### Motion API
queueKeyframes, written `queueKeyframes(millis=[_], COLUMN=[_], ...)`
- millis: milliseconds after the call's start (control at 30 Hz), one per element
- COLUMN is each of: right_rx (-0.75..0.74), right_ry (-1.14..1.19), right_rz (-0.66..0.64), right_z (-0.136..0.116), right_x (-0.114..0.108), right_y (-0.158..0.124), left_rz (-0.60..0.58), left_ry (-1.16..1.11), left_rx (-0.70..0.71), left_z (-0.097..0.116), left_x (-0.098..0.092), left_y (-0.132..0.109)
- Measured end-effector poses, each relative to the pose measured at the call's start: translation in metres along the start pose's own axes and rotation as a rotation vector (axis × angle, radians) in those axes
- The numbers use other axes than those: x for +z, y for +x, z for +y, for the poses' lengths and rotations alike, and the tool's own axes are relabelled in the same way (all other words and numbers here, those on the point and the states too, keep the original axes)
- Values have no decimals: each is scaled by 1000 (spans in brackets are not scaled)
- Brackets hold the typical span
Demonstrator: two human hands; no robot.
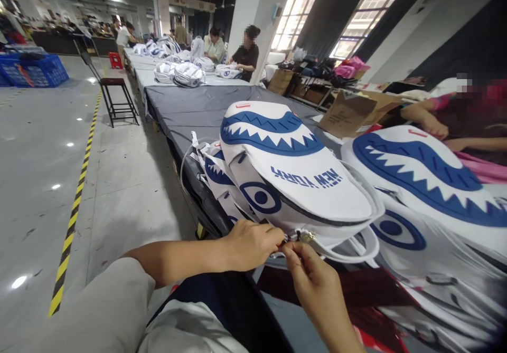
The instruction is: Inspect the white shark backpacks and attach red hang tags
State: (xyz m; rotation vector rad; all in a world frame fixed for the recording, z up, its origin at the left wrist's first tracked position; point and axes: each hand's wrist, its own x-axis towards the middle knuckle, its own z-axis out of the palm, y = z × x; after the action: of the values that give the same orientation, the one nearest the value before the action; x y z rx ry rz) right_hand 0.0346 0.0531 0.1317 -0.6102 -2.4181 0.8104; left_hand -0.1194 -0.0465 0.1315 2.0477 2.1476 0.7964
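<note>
Item: white backpack (301,184) with a blue shark mouth, lying at the near edge of the dark table (190,105) on a stack of like bags (222,179). Our left hand (249,245) and right hand (317,284) meet at its zipper pull (304,235), fingertips of both pinched on it. Second backpack (428,184) just beside, to the right.

A long desk (186,107) draped in dark grey cloth runs down the hall. At its near end a white shark-face backpack (293,168) (lettered NEW YORK) lies partly over a stack of flat printed white panels (219,181). A second shark-face backpack (428,184) lies just beside it, an open brown cardboard box (348,113) lies behind, and more white backpacks (186,73) lie far off.
</note>
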Motion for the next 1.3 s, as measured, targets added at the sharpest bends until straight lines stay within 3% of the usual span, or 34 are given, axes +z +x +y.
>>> queueKeyframes(millis=[133,300,467,567,800,933,1000,1067,1200,1300], right_rx=[31,69,113,115,111,94,204,346,439,477], right_ry=[40,110,165,224,295,334,392,427,350,324], right_rz=[54,65,75,101,132,285,372,374,113,29], right_z=[-9,-14,-17,-16,-16,-19,-14,-4,16,21], right_x=[4,5,2,4,7,9,19,38,83,106], right_y=[-4,-2,-3,-4,-8,-24,-36,-49,-69,-76], left_rz=[1,134,152,257,318,429,539,538,242,230], left_ry=[-37,72,-23,12,-8,-72,-154,-292,-541,-694], left_rx=[89,107,259,253,353,240,177,147,-60,-193], left_z=[-2,-8,-11,-12,-11,-11,-9,-5,4,6], left_x=[5,7,3,6,8,2,4,16,63,95], left_y=[-2,-1,-1,0,2,-4,-13,-26,-54,-65])
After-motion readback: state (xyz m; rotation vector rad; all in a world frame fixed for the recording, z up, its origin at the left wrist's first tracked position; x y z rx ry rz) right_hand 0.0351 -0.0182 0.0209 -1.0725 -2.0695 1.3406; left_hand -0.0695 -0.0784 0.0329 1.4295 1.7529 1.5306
